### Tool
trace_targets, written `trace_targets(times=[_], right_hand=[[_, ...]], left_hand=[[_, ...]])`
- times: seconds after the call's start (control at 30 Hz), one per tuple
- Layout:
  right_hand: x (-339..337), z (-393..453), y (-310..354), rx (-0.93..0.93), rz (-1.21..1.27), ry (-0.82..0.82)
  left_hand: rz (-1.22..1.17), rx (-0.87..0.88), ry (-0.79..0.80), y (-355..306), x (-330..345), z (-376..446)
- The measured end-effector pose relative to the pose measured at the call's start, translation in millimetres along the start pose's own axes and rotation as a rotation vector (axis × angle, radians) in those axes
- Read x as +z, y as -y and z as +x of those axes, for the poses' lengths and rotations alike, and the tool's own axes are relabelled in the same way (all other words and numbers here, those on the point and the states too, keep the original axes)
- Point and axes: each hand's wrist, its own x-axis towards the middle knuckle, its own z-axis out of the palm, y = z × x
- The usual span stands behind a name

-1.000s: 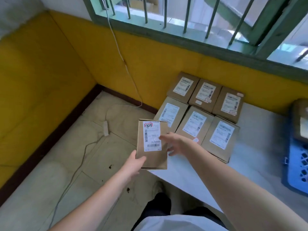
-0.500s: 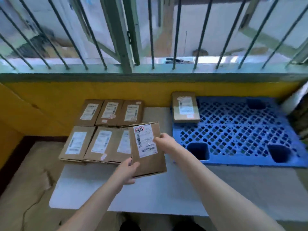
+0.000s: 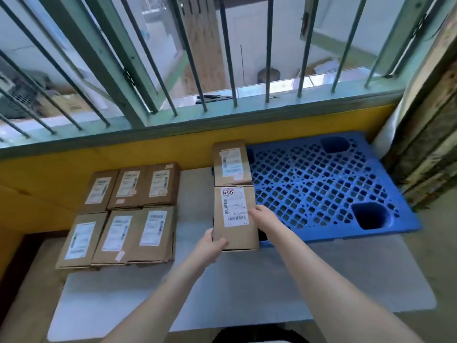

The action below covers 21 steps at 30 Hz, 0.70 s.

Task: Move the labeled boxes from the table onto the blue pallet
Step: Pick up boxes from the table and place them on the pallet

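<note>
I hold a brown labeled box with a red-marked sticker in both hands. My left hand grips its near left corner. My right hand holds its right side. The box sits at the near left corner of the blue pallet, right behind which another labeled box lies on the pallet's far left corner. Several more labeled boxes lie in two rows on the left of the white table.
A yellow wall and a barred window run behind the table. A worn wooden post stands right of the pallet. Bare floor lies left of the table.
My view has swung from the floor corner to the table. Both hands have carried the box rightwards, from over the stacked boxes to the pallet's near left corner.
</note>
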Motion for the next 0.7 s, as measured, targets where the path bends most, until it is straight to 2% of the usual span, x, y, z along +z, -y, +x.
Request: trace_targets(times=[0.13,0.47,0.53,0.7], right_hand=[[0.8,15.0,-9.9,-0.015,-0.063,-0.012],[7.3,19.7,12.9,-0.047,-0.139,-0.047],[13.6,23.8,14.3,-0.112,-0.187,-0.099],[55.0,28.2,34.5,-0.389,-0.505,-0.363]], left_hand=[[0.006,0.016,0.002,-10.5,-0.5,8.4],[-0.031,-0.016,0.011,-17.9,-8.3,27.7],[0.009,-0.008,-0.01,-16.8,-12.6,30.1],[0.131,0.018,-0.151,-1.3,-47.8,29.3]])
